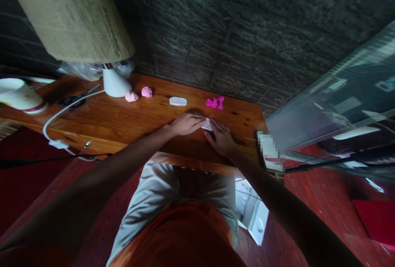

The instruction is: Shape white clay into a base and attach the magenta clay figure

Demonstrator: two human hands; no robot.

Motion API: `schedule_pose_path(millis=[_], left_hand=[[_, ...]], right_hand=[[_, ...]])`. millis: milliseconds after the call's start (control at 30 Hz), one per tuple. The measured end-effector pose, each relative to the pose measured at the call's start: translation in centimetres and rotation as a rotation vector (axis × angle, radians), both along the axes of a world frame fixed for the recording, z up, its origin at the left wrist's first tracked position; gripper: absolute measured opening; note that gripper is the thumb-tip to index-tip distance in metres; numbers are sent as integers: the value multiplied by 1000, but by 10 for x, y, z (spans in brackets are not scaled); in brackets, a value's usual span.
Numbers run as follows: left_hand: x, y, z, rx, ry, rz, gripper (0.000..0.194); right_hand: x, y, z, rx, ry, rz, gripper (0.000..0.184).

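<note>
Touching a white clay piece (207, 124) on the table (114, 113) with left hand (187, 124) and right hand (222, 138), loosely flattened, not clenched around it. Located near 1 white slab (178, 101) and bright pink clay (212, 103), well apart from 2 pale pink lumps (147, 91).

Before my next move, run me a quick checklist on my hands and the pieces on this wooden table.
1. Left hand and right hand touching the small white clay-like piece: ok.
2. Small piece fully visible: not ok, fingers cover part.
3. Its underside smooth: cannot tell, hidden.
4. Flat white rounded slab apart from both hands: ok.
5. Bright magenta clay-like cluster apart from the slab: ok.
6. Two pale pink clay-like lumps apart from each other: ok.
</note>
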State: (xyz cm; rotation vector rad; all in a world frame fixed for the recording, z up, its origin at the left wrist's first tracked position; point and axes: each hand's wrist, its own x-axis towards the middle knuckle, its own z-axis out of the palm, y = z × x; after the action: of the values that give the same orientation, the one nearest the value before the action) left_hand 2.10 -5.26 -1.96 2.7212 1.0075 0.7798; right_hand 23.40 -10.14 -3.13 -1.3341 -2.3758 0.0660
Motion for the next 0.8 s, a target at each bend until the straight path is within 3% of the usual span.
schedule_pose_path(millis=[333,533,667,800], left_hand=[[17,-2,9,78,141,-50,49],[10,-14,7,7,320,-2,73],[11,-15,6,18,304,-3,83],[14,-13,4,9,287,-8,84]], right_hand=[[-2,-8,3,81,5,-6,51],[2,-9,4,37,-45,5,55],[2,-6,7,-3,-68,15,63],[1,-3,9,-41,-33,9,59]])
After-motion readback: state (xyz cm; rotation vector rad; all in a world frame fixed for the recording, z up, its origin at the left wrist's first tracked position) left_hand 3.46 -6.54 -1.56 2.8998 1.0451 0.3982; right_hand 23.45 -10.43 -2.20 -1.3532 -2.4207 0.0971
